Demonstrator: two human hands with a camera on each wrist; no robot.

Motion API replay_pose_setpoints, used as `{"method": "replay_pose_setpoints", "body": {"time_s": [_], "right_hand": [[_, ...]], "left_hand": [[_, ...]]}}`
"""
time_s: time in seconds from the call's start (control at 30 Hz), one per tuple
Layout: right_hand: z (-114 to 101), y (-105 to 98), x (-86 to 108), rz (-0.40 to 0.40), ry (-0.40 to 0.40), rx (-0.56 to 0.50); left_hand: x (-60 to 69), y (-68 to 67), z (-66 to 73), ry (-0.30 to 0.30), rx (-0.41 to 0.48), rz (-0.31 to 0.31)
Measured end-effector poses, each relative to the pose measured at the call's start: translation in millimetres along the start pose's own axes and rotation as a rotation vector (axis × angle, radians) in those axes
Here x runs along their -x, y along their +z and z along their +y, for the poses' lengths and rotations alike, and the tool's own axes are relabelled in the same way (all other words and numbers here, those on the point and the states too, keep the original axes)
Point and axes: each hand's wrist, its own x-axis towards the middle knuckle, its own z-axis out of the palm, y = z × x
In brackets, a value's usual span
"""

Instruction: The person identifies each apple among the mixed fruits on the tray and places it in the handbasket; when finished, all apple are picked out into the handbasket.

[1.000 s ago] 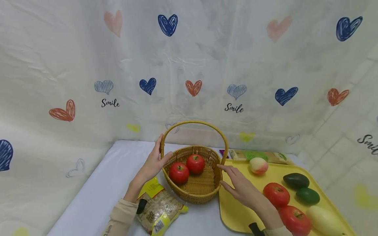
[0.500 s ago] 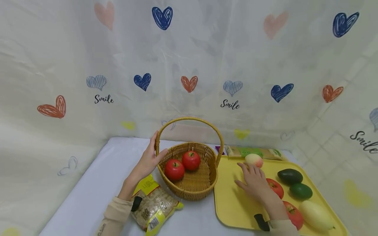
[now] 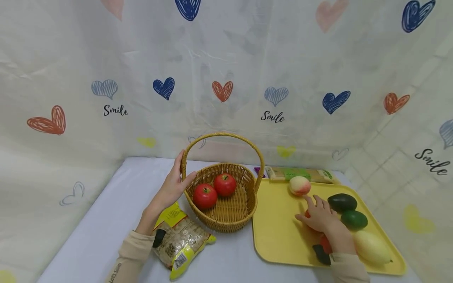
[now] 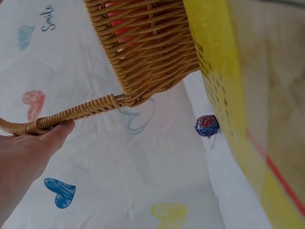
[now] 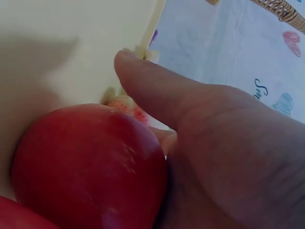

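My left hand (image 3: 173, 186) is at the left side of a wicker basket (image 3: 226, 226), with its fingers behind the upright handle (image 3: 223, 134) and its thumb in front. In the left wrist view a digit touches the handle (image 4: 81, 110). Two red apples (image 3: 205, 196) lie inside the basket. Over the yellow tray (image 3: 276, 232), my right hand (image 3: 323, 220) reaches over an apple (image 5: 90, 164), its thumb held away from the fruit. Another apple (image 5: 21, 217) sits beside it. A peach (image 3: 300, 185) lies just beyond the fingertips.
Two dark green avocados (image 3: 342, 202) and a pale yellow oblong fruit (image 3: 371, 247) lie along the tray's right side. A yellow-and-clear bag (image 3: 184, 239) lies in front of the basket. Behind the tray is a long packet (image 3: 301, 174); a purple wrapper (image 3: 259, 171) is near it.
My right hand has left the basket's right side and moved right over the tray to an apple. The left hand has stayed at the basket handle. The head view has shifted slightly.
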Motion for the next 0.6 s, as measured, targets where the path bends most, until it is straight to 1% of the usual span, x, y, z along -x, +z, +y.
{"method": "replay_pose_setpoints", "body": {"time_s": [0.1,0.2,0.3,0.4,0.5,0.6], "right_hand": [[-6.4,-9.1,6.3,-0.012,-0.002,0.012],[-10.8,-14.9,12.6,-0.01,-0.008,0.028],[-10.5,-15.0,14.4,-0.018,0.005,0.026],[-9.2,-14.8,14.2,-0.024,0.01,0.027],[-9.7,-15.1,13.7,-0.016,-0.027,0.043],[-14.2,-15.5,14.5,-0.022,-0.07,0.045]], "left_hand": [[-0.5,-0.7,-0.6,0.005,0.004,-0.001],[-0.4,-0.2,-1.5,-0.001,0.027,-0.003],[0.4,0.9,-1.4,-0.003,0.038,-0.005],[-0.2,1.5,-0.6,0.003,0.029,-0.002],[-2.6,1.4,0.4,0.02,0.02,0.005],[-3.1,0.8,0.9,0.019,0.015,0.007]]}}
